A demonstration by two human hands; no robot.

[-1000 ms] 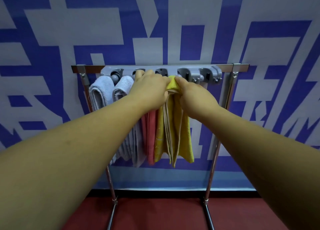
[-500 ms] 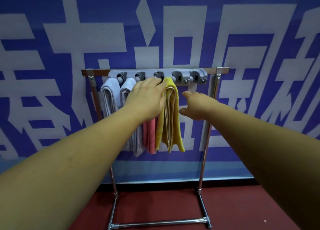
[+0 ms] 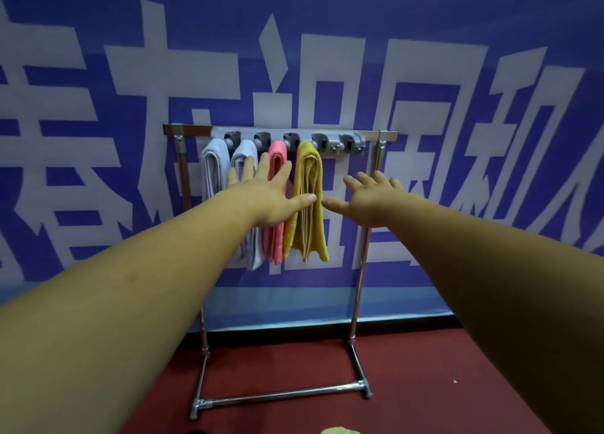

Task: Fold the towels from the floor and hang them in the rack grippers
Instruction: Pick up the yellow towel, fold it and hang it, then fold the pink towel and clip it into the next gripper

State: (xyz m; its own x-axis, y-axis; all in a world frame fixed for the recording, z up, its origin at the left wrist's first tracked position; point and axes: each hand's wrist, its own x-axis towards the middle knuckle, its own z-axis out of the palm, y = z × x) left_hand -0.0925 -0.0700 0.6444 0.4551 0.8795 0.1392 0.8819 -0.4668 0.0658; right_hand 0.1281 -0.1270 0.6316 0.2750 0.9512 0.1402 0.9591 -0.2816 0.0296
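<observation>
Towels folded into long strips are seen hanging side by side from the grey plastic gripper bar [image 3: 327, 138] on the chrome metal rack [image 3: 359, 270]. A pale grey-white terry towel [image 3: 214, 169] is at the left end and a second pale grey-white towel [image 3: 243, 154] is next to it. These are followed by a pink folded towel [image 3: 277, 154] and a mustard-yellow folded towel [image 3: 310, 178]. Each is caught at its fold, with the layered edges hanging down. The yellow one flares slightly at the bottom, where a paler inner face is shown. The rightmost gripper [image 3: 348, 142] appears to be unfilled.

Nothing is held by either hand. The left hand [image 3: 268, 195] is spread flat, fingers straight, in front of the second pale towel and the pink one, with its thumb pointed toward the yellow towel. The right hand [image 3: 372, 201] is released too, fingers splayed, just beside the yellow towel's right edge. Whether cloth is touched by either cannot be told.

The hanging of the yellow towel is judged to be finished, so the step in hand is the letting-go. A pale green soft thing [image 3: 338, 430] is cut off by the lower edge of the view, on the dark red floor [image 3: 425, 368]. It may be another towel, though that cannot be confirmed. If so, it would next have to be picked up, folded to a narrow strip and pushed fold-first into the free gripper, firmly enough to be kept there.
</observation>
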